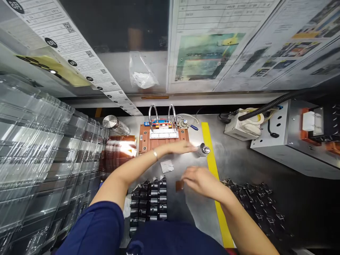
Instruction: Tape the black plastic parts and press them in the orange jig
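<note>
My left hand [183, 147] reaches out flat across the steel bench, its fingers stretched toward a small silver cylinder [203, 150] that lies on the yellow tape line [212, 166]; whether they touch it is blurred. My right hand [202, 180] hovers lower, fingers curled, pinching a small brown strip [180, 185]. Just beyond the left hand sits a copper-brown fixture plate [148, 141] with a white connector block [163, 134] and two bent metal tubes. A small white scrap [167, 165] lies between my arms.
Black moulded parts sit in rows in a tray [150, 198] near my body, with more [255, 198] at the right. Stacked clear plastic trays [39, 152] fill the left side. A metal can [114, 124], a white device [244, 127] and a grey box [289, 138] stand further back.
</note>
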`<state>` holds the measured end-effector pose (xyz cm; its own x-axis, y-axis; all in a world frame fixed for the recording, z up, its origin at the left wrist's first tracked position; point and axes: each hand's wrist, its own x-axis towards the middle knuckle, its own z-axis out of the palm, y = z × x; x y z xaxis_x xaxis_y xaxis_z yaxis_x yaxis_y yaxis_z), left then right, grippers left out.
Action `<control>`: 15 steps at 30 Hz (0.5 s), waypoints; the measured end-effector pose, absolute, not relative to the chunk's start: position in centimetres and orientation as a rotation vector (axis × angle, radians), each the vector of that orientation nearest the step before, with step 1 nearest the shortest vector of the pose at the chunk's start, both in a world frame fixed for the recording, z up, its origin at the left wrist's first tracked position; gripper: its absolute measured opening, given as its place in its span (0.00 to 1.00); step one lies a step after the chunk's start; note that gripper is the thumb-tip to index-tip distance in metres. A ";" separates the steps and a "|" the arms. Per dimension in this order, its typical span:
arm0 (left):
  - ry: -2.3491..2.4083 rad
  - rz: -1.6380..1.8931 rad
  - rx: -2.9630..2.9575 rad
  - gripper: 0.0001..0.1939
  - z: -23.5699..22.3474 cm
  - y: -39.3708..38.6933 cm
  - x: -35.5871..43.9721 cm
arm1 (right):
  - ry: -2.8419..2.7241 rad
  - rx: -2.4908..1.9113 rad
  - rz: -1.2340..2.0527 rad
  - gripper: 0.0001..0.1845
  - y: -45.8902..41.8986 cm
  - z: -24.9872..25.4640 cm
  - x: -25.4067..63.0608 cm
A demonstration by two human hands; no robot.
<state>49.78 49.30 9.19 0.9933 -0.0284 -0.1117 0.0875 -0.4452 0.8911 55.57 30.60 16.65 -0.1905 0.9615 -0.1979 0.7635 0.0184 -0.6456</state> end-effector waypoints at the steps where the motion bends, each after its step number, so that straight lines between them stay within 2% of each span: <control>1: 0.073 -0.211 1.783 0.30 8.9 49.2 47.0 | -1.840 -1.774 0.902 0.12 31.1 16.1 56.1; 3: 0.245 -0.240 1.403 0.34 7.9 49.4 41.7 | -1.435 -1.803 0.785 0.11 32.5 14.3 56.9; 5: 0.467 -0.142 1.182 0.28 6.7 50.0 37.2 | -1.029 -1.796 0.714 0.11 34.2 11.4 57.1; 7: 0.676 -0.017 1.048 0.26 5.8 50.5 34.4 | -0.674 -1.740 0.708 0.13 36.0 8.3 56.5; 11: 1.015 0.194 0.868 0.20 5.0 51.4 33.5 | -0.194 -1.630 0.748 0.16 38.6 3.9 53.9; 15: 1.200 0.328 0.774 0.15 5.2 52.9 35.5 | -0.010 -1.591 0.784 0.14 40.4 3.0 53.1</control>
